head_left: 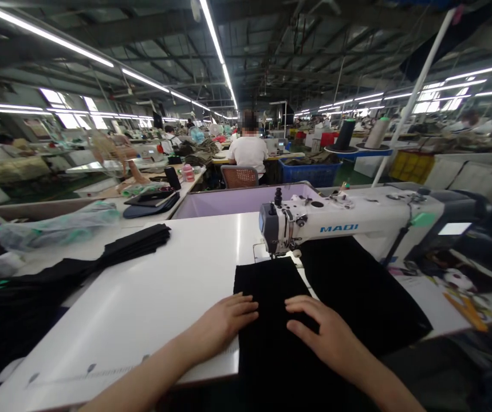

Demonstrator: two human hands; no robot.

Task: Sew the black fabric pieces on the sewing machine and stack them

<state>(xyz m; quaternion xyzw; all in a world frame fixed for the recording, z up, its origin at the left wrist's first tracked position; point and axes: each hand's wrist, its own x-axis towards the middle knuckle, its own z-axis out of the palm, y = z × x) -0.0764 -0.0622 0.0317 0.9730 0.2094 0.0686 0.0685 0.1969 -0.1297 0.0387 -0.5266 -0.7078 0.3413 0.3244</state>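
Note:
A black fabric panel [271, 286] lies on the white sewing table [185, 274], its far edge at the needle area of a white sewing machine [340, 220]. My left hand [231, 315] rests on the panel's left edge, fingers stretched out flat. On the right side of the same panel, my right hand [321, 326] lies with its fingers spread and slightly bent, the thumb apart. Another black fabric piece [361, 292] sits under the machine arm, to the right. The near end of the panel drops past the table's front edge.
A folded stack of black fabric [136, 243] lies at the left, beside a dark heap [22, 309]. Orange-handled scissors [464, 309] are at the right. Thread cones [344, 136] stand behind the machine. A person in a white shirt [248, 151] sits ahead, near a blue crate [308, 170].

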